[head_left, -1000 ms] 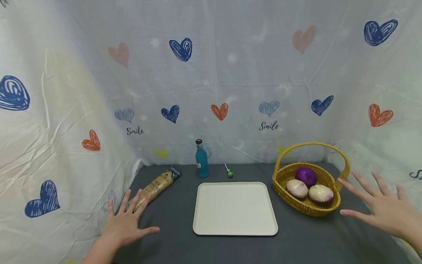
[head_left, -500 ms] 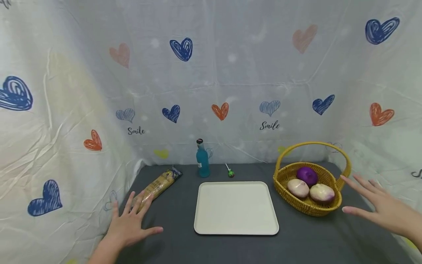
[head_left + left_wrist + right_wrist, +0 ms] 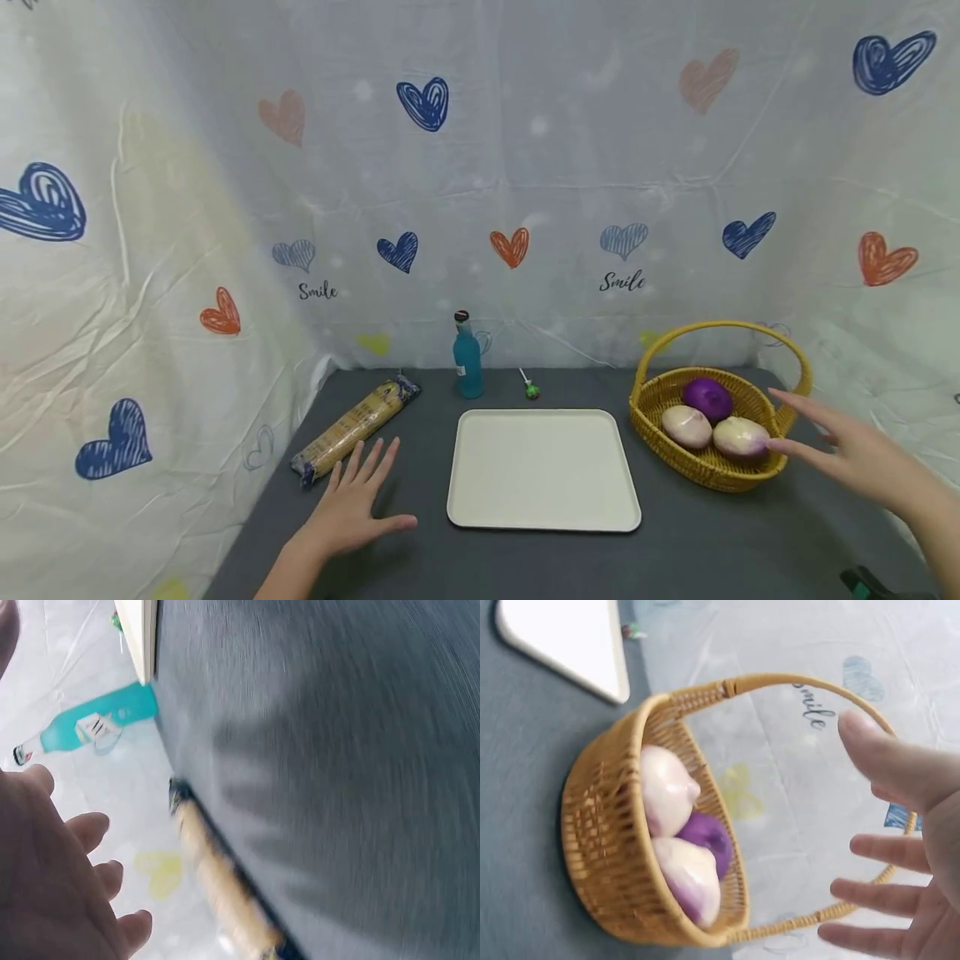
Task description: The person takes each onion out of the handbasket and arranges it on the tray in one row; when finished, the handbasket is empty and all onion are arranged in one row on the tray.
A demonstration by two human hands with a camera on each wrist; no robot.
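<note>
My left hand (image 3: 348, 508), fingers spread, hovers over the table beside the near end of a long yellow packet (image 3: 356, 423) with dark blue ends; it holds nothing. At the right my right hand (image 3: 855, 446) reaches toward a yellow wicker basket (image 3: 701, 475) with an arched handle. Thumb and fingers stand apart near the handle side; in the right wrist view they hold nothing, and contact with the handle cannot be told. Inside the basket lie a purple onion-like vegetable (image 3: 708, 398) and two white-and-purple ones (image 3: 667, 791).
A white rectangular tray (image 3: 543, 471) lies mid-table. Behind it stand a blue bottle (image 3: 468, 367) and a green-wrapped lollipop (image 3: 531, 388) lying down. A heart-printed curtain (image 3: 555, 208) encloses the dark table. A dark object (image 3: 870, 583) shows at the lower right edge.
My left hand has moved right, off the packet's near end in view. My right hand has moved closer to the basket, its fingers drawing together. The view has shifted slightly.
</note>
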